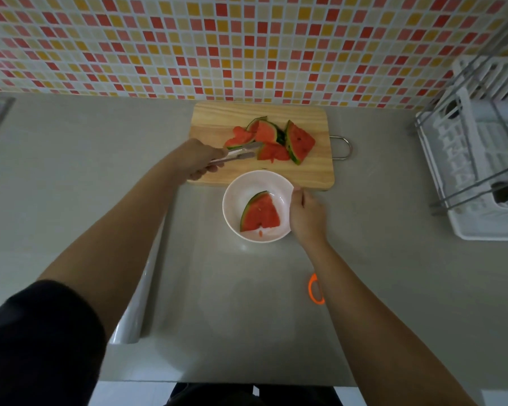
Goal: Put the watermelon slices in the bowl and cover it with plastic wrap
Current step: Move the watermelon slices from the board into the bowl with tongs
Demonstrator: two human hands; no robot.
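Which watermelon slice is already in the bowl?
The single wedge in the white bowl, by the right hand; the other slices sit piled on the cutting board.

Open grey counter (71,171) spreads left of the wooden cutting board (217,118), and also between the white bowl (232,206) and the dish rack (481,171) at far right. The board backs onto the tiled wall (246,39), and the bowl stands right at its near edge. The left hand (200,159), gripping tongs (238,153), crosses the board's left side. The right hand (307,215) holds the bowl's right rim. A plastic wrap roll (141,303) lies under the left forearm.
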